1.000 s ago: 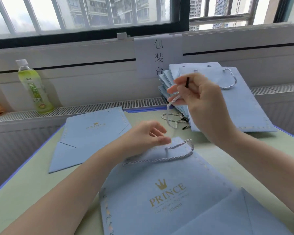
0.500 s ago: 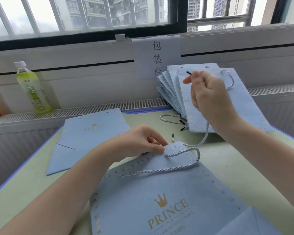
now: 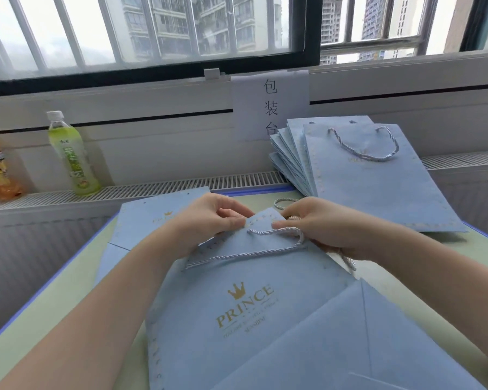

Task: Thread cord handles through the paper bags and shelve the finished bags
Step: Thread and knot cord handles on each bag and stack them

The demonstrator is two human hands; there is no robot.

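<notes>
Threading in progress: left hand (image 3: 209, 218) and right hand (image 3: 319, 226) pinch the top edge of the bag (image 3: 237, 319) at the table's middle, one cord handle (image 3: 254, 250) fitted. Finished bags (image 3: 372, 181) are stacked at the far right edge; none shelved.

Bag in work (image 3: 245, 313): I see a pale blue paper bag lying flat at near centre, gold crown and "PRINCE" print up, top edge pointing far.
Cord handle (image 3: 254, 253): twisted white cord looped across that bag's top edge.
Flat bag (image 3: 141, 220): same blue, lying far left.
Finished stack (image 3: 372, 190): blue bags fanned at far right, the top one with a cord handle.
Loose cords (image 3: 282, 203): just left of the stack.
</notes>
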